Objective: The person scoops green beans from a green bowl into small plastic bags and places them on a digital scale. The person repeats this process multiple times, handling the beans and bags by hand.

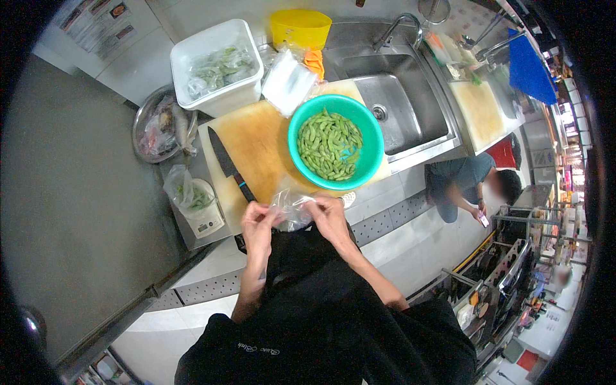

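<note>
Between my left hand (258,224) and my right hand (330,216) a clear plastic bag (292,206) is stretched, each hand pinching one side of it. The bag is in front of my body at the near edge of the cutting board (255,130). Just beyond it a green plastic basin (373,144) holds many edamame pods (327,144). A large knife (224,154) lies on the board, its handle reaching towards my left hand. On the left, a digital kitchen scale (207,224) bears a plastic bag of green pods (190,195).
A white tub (216,98) holds bagged pods at the back, beside a stack of clear bags (288,82). A metal bowl (144,149) with plastic-wrapped contents stands left. To the right are a steel sink (399,106) and a crouching person (457,178) holding a phone.
</note>
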Demonstrator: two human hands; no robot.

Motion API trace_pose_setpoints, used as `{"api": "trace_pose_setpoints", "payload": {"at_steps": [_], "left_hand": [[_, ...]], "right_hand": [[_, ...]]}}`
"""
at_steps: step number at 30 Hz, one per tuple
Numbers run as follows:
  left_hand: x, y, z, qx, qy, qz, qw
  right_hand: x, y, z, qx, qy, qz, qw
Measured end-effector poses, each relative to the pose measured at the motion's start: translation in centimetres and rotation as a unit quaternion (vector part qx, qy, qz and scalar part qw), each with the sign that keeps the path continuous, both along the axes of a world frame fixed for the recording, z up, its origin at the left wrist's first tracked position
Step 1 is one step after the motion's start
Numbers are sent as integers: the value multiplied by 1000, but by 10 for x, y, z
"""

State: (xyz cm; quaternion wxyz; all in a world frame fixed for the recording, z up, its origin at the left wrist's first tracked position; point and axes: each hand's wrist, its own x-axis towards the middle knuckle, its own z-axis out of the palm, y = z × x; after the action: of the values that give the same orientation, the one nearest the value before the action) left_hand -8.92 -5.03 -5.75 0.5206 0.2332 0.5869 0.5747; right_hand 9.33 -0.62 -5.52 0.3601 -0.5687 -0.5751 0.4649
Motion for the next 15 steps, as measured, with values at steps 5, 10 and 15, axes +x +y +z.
{"api": "trace_pose_setpoints", "payload": {"at_steps": [5, 10, 15], "left_hand": [[10, 0, 31, -16, 437, -7, 899], [-10, 11, -20, -76, -368, 95, 922], [-5, 2, -28, -54, -529, -90, 842]], "right_hand": [[4, -3, -4, -205, 264, -60, 941], [2, -1, 12, -413, 547, -40, 727], [18, 18, -42, -306, 610, 33, 730]]}}
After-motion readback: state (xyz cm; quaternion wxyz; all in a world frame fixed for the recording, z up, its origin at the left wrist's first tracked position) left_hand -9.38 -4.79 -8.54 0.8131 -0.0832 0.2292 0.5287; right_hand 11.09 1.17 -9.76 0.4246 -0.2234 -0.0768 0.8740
